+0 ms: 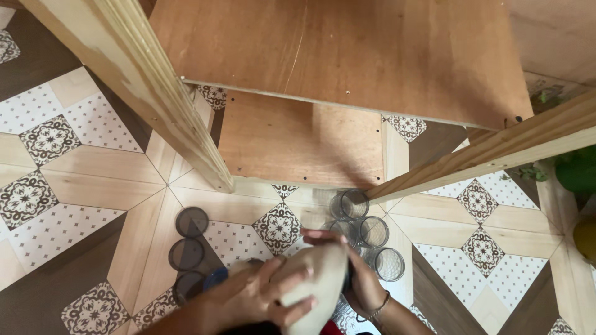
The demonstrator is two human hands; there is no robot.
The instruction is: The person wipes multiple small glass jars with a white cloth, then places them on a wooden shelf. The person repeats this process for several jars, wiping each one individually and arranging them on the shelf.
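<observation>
Both hands meet low in the view, close together near the bottom edge. The left hand (273, 294) comes in from the lower left, palm down, its fingers (298, 273) spread and curled over something pale, thumb side toward the body. The right hand (360, 282) enters from the lower right, wrist bent, a thin bracelet on it. Its fingers (320, 236) reach across the top and wrap round from the far side. Both forearms are bare.

Low in the frame, both hands, left hand (264, 298) and right hand (360, 282), grip a cream cloth (320, 273) beside clear glasses (372, 232) on patterned floor (74, 186)
</observation>
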